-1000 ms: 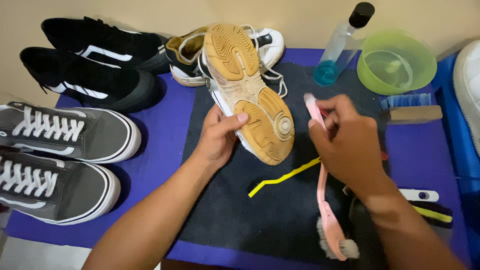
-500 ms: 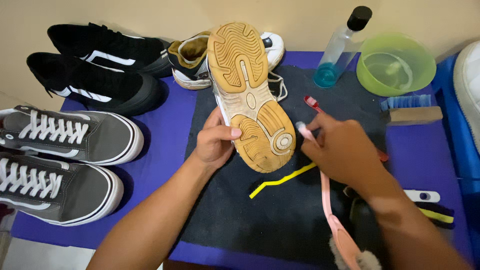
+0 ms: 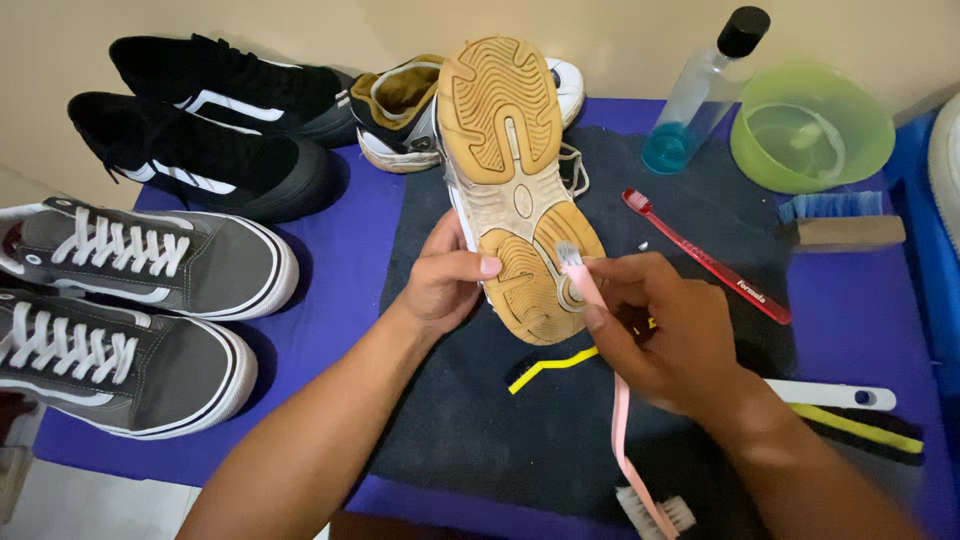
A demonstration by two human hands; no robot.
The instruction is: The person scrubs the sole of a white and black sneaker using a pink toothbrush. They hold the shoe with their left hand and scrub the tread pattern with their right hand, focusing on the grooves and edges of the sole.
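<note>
Tan sole [image 3: 512, 190] up, left hand [image 3: 445, 280] clamped on shoe | right hand [image 3: 655, 335] pinching pink brush [image 3: 600, 330] at heel | risk: shoe may twist loose under scrubbing

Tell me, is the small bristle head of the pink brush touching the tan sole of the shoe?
Touching. The head view shows the pink brush with its bristle head pressed on the heel of the tan sole.

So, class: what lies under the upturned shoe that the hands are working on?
Under the upturned shoe lies a dark mat on the purple table cover. The shoe covers whatever sits directly beneath it.
</note>
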